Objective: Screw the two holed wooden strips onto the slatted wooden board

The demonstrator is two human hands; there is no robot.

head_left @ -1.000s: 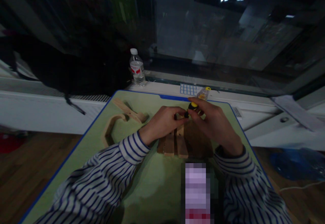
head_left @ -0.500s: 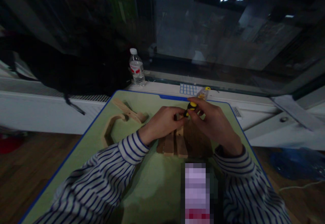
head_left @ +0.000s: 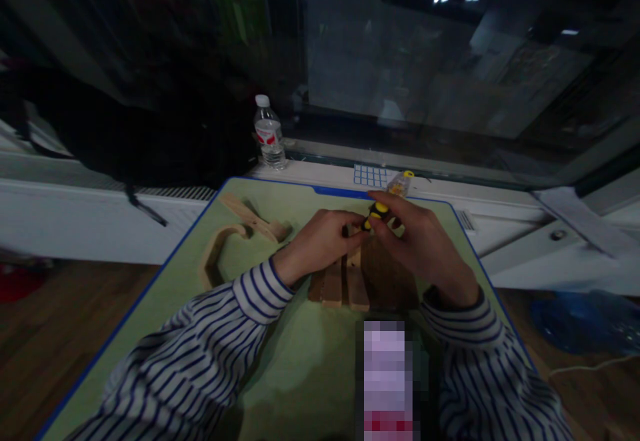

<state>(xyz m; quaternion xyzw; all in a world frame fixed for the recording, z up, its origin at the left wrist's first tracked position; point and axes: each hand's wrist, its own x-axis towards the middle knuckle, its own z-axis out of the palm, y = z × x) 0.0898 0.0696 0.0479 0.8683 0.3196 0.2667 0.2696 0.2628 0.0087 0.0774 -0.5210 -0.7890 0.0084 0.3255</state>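
My right hand [head_left: 415, 244] is closed around a small screwdriver with a yellow and black handle [head_left: 376, 212], held at the far end of a slatted wooden piece [head_left: 345, 281] on the green mat [head_left: 295, 354]. My left hand [head_left: 320, 241] rests on the same far end of the slats, fingers curled and pinched near the screwdriver tip. What those fingers hold, if anything, is hidden. Both arms wear striped sleeves.
A curved wooden part [head_left: 220, 254] and a wooden stick piece [head_left: 255, 218] lie at the mat's far left. A water bottle [head_left: 270, 133] stands on the sill behind. A small clear bag with a yellow cap [head_left: 400, 184] and a gridded card [head_left: 371, 176] lie beyond the mat.
The hands and screwdriver have stayed at the same spot, with only a slight shift of the right fingers on the handle.
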